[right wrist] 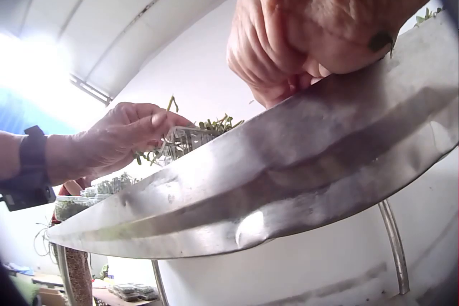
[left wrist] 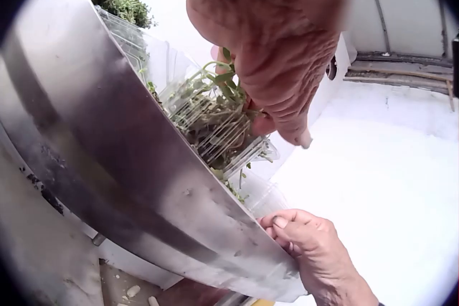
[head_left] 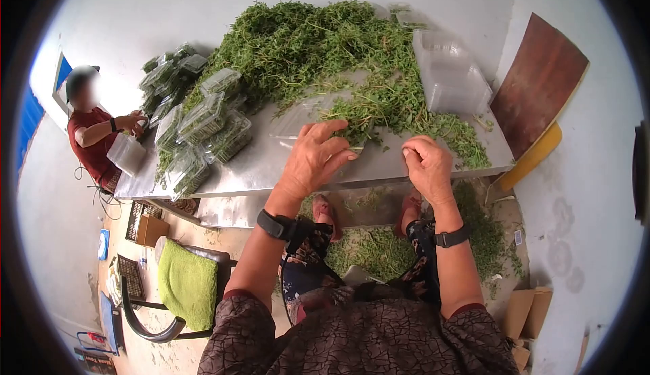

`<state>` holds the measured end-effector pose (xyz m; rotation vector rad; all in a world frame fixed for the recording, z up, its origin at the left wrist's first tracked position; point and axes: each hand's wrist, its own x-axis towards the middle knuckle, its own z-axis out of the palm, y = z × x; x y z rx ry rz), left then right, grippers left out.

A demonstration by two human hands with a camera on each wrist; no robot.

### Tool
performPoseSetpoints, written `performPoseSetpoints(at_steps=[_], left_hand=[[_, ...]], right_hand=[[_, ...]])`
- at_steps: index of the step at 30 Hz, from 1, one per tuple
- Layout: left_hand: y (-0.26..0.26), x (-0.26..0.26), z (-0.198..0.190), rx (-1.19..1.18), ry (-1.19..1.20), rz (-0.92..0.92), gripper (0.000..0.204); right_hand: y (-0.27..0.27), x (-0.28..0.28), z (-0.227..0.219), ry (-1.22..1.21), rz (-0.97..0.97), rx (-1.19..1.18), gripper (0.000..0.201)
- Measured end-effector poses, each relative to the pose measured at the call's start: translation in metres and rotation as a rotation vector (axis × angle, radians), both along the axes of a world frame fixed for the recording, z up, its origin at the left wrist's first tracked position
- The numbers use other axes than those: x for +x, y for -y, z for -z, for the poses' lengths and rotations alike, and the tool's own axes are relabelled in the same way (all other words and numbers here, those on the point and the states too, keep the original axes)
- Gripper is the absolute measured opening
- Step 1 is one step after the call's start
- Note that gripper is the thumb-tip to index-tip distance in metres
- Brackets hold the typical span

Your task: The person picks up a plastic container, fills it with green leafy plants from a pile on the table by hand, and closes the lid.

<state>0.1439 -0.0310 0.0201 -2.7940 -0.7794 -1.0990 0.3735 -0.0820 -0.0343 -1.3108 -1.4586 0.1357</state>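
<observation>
In the head view my left hand [head_left: 315,155] is over the table's front edge, at a clear plastic box. The left wrist view shows the ribbed box [left wrist: 215,130] with green stems in it, my thumb and fingers bent about its far side. A leafy sprig [left wrist: 224,80] stands up beside those fingers. To the right, apart from the box, my right hand [head_left: 430,165] is at the table edge with its fingers curled in toward the thumb. Nothing shows in its grasp. A clear lid-like sheet [head_left: 292,126] lies left of the loose greens.
A large heap of greens [head_left: 305,50] covers the back of the metal table [head_left: 271,182]. Filled boxes [head_left: 203,118] are piled at left, and nested clear containers [head_left: 453,77] stand at right. Another person [head_left: 95,131] works at the far left. A chair with a green towel [head_left: 186,283] stands behind.
</observation>
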Motion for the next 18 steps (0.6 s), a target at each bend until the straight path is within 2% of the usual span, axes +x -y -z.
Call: performPoseSetpoints(at_steps=[12,15,17,18], left_hand=[[-0.004,0.023,0.008,0.0,0.143,-0.158,0.014],[-0.005,0.027,0.008,-0.082,0.19,-0.2,0.02],[-0.006,0.03,0.007,-0.149,0.19,-0.228,0.035],[-0.004,0.032,0.004,-0.149,0.189,-0.228,0.035]], right_hand=[[0.0,-0.001,0.0,0.013,0.008,0.034,0.004],[0.0,0.0,-0.001,0.013,0.005,0.027,0.004],[0.0,0.0,0.0,0.01,0.003,0.019,0.004],[0.0,0.0,0.0,0.011,0.005,0.029,0.004]])
